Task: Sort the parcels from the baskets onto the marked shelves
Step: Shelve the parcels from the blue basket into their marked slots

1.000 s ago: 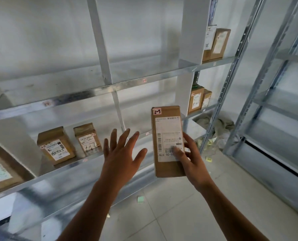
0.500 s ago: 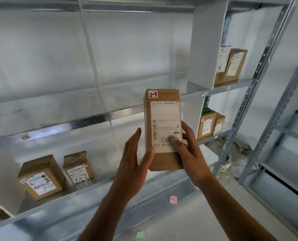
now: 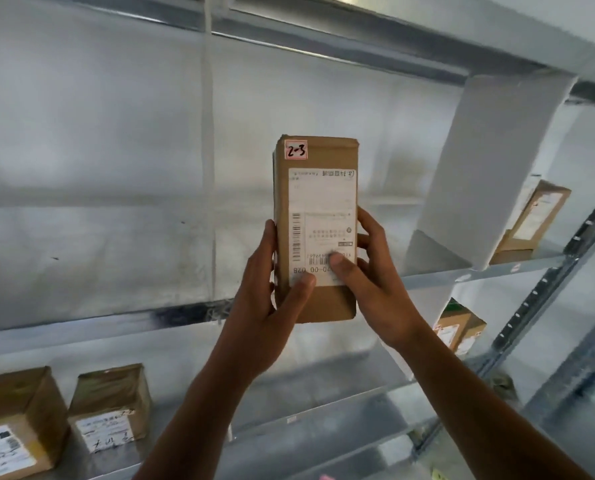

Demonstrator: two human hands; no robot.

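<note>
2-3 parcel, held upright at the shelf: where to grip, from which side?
Take the parcel by its lower half, across the two long narrow sides, coming from below. It is tall, slim and upright, so those flat parallel sides suit a grip; left hand and right hand do so, thumbs on the label, leaving the 2-3 tag uncovered.
</note>
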